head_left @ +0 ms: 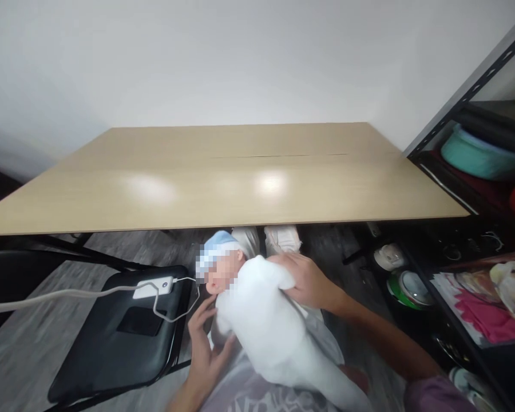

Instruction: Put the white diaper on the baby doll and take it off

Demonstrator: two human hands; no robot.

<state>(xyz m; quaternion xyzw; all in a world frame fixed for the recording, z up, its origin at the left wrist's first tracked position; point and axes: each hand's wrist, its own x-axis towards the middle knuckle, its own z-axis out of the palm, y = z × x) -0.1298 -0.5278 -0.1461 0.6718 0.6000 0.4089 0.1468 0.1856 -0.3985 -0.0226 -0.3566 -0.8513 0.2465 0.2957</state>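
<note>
1. Pale wall (257, 63) behind a wood-topped table (240, 189); the hands are at work below its near edge.
2. Right hand (304, 280): fingers bent and closed about the farther sleeve (283, 276) of the doll.
3. Left hand (208, 337): fingers curved, thumb set apart, touching the doll near neck and nearer sleeve; whether it grips or only supports cannot be told.
4. Doll (266, 320): white-clad, blue cap (222, 237), lying aslant over the wearer's lap, head toward the table and to the left, lower body toward the lower right.
5. Handling, as judged: light; soft in the clothing, firmer at the head; fabric unlikely to slip, though limbs may flop. Best held around the torso beneath both arms, head supported; a sleeve alone is a poor hold.
6. Left side: black chair (103, 343) bearing a white device (143, 289) with cable (90, 293), and a dark phone (141, 321) nearby.
7. Right side: shelving (476, 86) with a teal basin (480, 153) and pink item (484, 317).
</note>
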